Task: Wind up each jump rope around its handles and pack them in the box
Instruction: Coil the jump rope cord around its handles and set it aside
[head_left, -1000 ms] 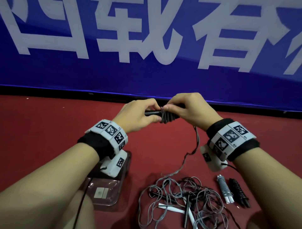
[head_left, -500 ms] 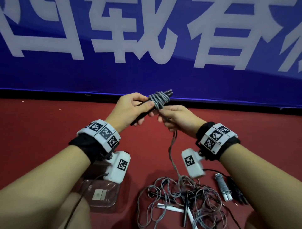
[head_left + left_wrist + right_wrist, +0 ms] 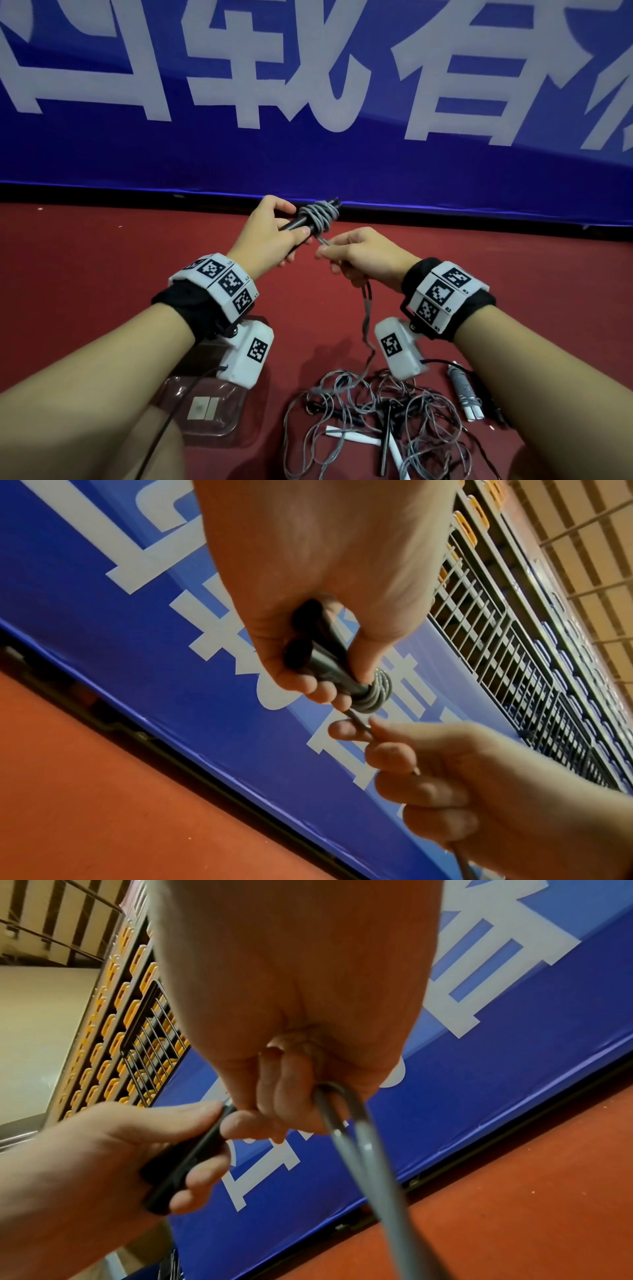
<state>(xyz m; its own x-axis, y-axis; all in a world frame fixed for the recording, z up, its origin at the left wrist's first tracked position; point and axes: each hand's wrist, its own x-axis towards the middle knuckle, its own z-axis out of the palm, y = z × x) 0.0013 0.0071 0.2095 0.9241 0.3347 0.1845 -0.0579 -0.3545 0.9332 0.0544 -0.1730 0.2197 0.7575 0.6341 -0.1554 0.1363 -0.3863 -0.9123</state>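
Left hand (image 3: pixel 265 236) grips paired black handles (image 3: pixel 297 224) mid-air, right hand (image 3: pixel 363 257) pinches the limp grey rope (image 3: pixel 365 318) just below the coil; light, floppy, probably best held near the wrap.

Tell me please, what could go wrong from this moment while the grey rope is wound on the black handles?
1. The free rope runs down into the tangled pile on the floor; pulling may tighten a knot or drag other ropes up.
2. The coil sits near the handles' end and could slide off.
3. The left hand holds both handles; if its grip loosens, they may spread and the wraps go slack.
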